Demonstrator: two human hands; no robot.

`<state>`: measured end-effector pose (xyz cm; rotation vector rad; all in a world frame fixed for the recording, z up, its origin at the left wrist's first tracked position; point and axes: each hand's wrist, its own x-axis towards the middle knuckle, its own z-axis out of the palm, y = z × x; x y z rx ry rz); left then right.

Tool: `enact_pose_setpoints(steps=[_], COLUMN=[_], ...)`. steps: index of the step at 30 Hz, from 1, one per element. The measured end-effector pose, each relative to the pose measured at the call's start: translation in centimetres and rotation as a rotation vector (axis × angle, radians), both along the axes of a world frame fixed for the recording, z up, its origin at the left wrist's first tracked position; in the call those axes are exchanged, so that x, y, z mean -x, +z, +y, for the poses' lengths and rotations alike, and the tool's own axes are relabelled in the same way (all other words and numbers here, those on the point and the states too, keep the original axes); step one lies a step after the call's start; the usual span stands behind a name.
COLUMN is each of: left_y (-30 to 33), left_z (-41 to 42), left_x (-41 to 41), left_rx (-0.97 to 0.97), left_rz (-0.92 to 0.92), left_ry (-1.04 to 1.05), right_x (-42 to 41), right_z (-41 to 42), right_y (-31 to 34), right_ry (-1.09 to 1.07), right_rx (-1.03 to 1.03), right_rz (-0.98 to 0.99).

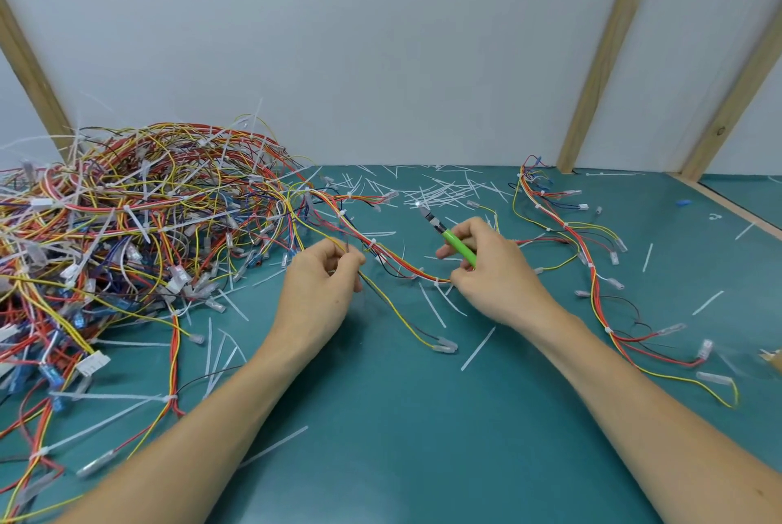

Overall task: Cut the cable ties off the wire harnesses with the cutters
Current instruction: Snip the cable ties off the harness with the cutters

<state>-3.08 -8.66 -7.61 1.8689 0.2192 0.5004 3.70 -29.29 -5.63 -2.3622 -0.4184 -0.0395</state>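
Observation:
A red, orange and yellow wire harness [395,259] curves across the teal mat between my hands, bound by white cable ties [372,243]. My left hand [323,282] pinches its thin yellow and black branch wires. My right hand [486,269] holds the green-handled cutters [455,242], metal jaws pointing up and left, away from the harness, while its lower fingers also touch the harness's red wires. Whether the jaws are apart is too small to tell.
A big tangled heap of tied harnesses [127,227] fills the left side. Another harness [592,269] lies stretched out at the right. Cut white tie pieces [444,189] litter the mat [402,417]. Wooden posts [601,57] stand against the white back wall.

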Motion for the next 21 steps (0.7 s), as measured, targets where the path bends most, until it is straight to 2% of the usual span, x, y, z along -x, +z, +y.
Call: enact_pose_setpoints(steps=[7,11,14,18,21], left_y=[-0.6,-0.7,-0.9,-0.9,-0.4], left_z=[0.9,1.1,1.6,2.4,2.6], left_x=[-0.6,-0.8,-1.1,-1.6,-1.4], left_rx=[-0.12,-0.119,-0.011,0.327,0.355], left_rz=[-0.005,0.018,0.034,0.011,-0.078], left_ry=[0.073,0.115,0.165,0.241,0.34], right_x=[0.0,-0.1,-0.1,0.1,0.3], right_z=[0.1,0.2,0.1,0.3,0.5], right_y=[-0.5,-0.6,-0.5,0.3,1.0], right_ry=[0.074,0.054,0.038,0.036,0.062], right_rx=[0.116,0.083,-0.098,-0.391,-0.582], right_rz=[-0.005,-0.033,-0.029,-0.034,0.037])
